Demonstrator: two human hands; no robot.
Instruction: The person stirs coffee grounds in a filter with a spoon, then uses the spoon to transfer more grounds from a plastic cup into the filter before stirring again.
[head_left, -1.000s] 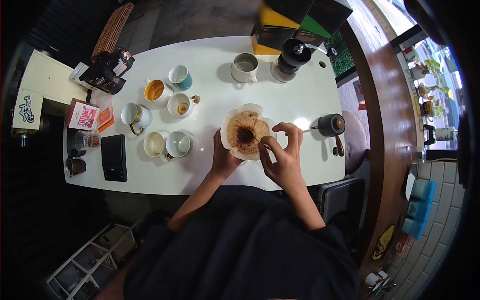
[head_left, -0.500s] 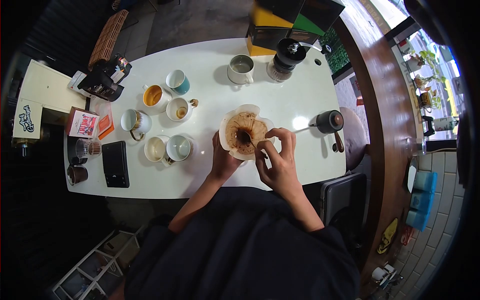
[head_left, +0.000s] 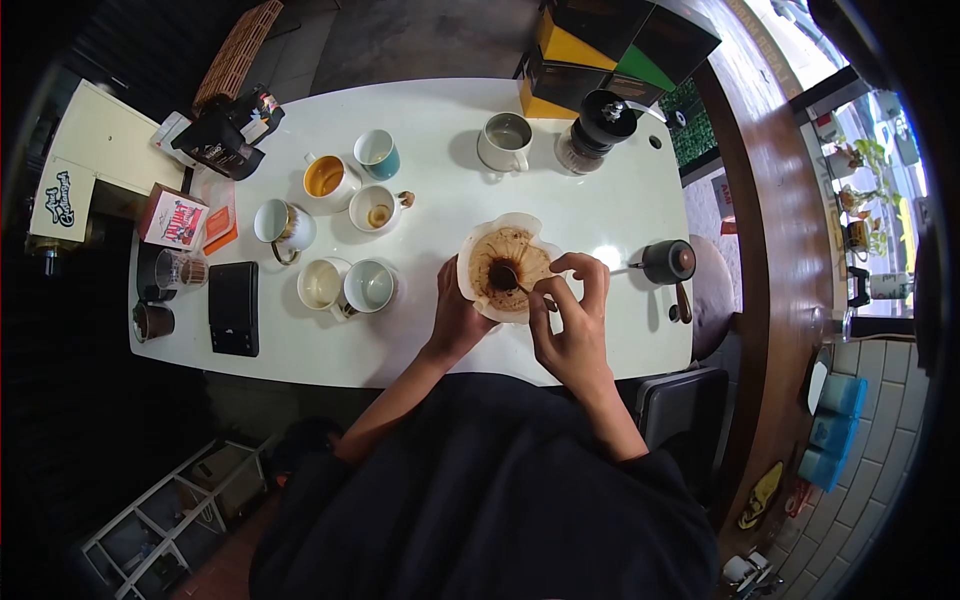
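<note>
Clock set on the paper filter (head_left: 535,262), 12 away from the wearer

Filter: over the near half of the bench (head_left: 430,345), mouth up, brown-stained inside, dark grounds (head_left: 499,284) low in the well. Whatever carries it below is hidden

Left hand (head_left: 460,315): curled round the filter's outside from 7 to 9, fingers mostly out of sight behind it; cannot tell if they press paper or a holder

Right hand (head_left: 575,312): at 4, thumb and forefinger pinching a thin spoon (head_left: 529,291) that reaches into the well

Handling, as judged: filter light, soft, probably damp, easily torn or creased at the frilled rim; best cupped low from outside, as the left hand does. Spoon light and stiff, pinched high on its handle; its tip could scrape through wet paper

Around: two white cups (head_left: 322,284) (head_left: 371,285) at 9, nearest the left hand but apart from it; orange-lined cup (head_left: 327,177) and teal cup (head_left: 377,154) farther off towards 10; grey mug (head_left: 505,140) at 12; grinder (head_left: 597,130) at 1

In the way: right hand masks the rim near 4; dark pot (head_left: 668,262) at 3, spout pointing inward, well apart
</note>
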